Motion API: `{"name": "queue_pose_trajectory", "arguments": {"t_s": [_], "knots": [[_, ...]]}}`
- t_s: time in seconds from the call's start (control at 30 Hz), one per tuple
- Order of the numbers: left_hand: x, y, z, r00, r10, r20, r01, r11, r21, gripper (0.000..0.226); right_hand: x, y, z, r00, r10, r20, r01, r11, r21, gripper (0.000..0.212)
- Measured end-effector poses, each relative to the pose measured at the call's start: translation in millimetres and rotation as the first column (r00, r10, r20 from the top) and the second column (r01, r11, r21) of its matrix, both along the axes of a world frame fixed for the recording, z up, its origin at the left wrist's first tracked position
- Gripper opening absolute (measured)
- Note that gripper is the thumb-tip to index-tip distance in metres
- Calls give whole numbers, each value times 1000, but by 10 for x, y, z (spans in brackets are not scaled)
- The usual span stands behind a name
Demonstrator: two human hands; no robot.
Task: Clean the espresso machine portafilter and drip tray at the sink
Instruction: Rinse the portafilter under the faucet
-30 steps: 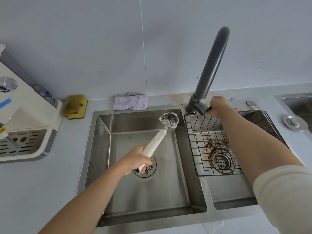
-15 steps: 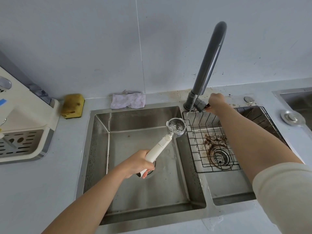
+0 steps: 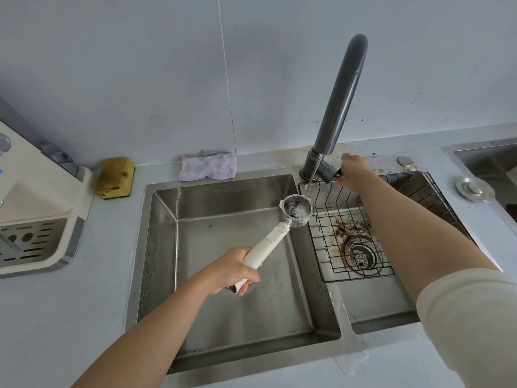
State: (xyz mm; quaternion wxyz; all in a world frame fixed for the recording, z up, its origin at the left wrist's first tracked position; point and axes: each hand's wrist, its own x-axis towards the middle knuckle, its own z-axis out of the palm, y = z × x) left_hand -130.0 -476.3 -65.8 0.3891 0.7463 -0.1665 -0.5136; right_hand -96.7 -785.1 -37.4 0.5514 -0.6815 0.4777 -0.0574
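My left hand grips the white handle of the portafilter over the left sink basin. Its metal basket sits at the divider between the basins, with dark coffee residue and water inside. A thin stream of water falls from the grey faucet into the basket. My right hand holds the faucet lever at the faucet's base. The drip tray, a slotted grille, sits in the cream espresso machine at the left edge.
A black wire rack lies over the right basin, with coffee grounds around its drain. A yellow sponge and a pale cloth rest behind the sink. A metal drain cover and another basin are at the right.
The portafilter basket moved right from the left basin's back to the divider. Water began to run from the faucet and now lands in the basket. My right hand stays on the lever.
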Motion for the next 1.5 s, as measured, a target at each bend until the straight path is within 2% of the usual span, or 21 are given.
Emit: {"name": "queue_pose_trajectory", "arguments": {"t_s": [0.17,0.27,0.4,0.53,0.73,0.93,1.1,1.5], "knots": [[6,5,-13,1000,-3,-29,2,1000,-29,22,-165,196,36,1000,2,-23,-1,998,68,41],[9,13,-29,999,-5,-37,3,999,-46,21,-358,399,14,994,110,-27,-103,975,194,41],[20,14,-32,999,-12,-34,10,998,-60,18,-595,600,-6,964,267,15,-257,908,331,30],[58,3,-19,999,-33,-21,32,997,-76,22,-734,729,6,962,262,78,-271,875,401,25],[120,-16,-13,996,-88,-23,85,992,-95,29,-816,786,93,966,232,113,-257,905,339,27],[155,-143,41,996,-92,10,93,993,-75,19,-832,736,124,964,217,156,-254,926,279,28],[98,-299,69,999,-20,35,22,998,-59,25,-777,573,176,951,229,209,-283,918,279,23],[-163,-430,73,984,127,122,-126,992,-11,22,-739,370,209,893,373,254,-438,849,294,21]]}}
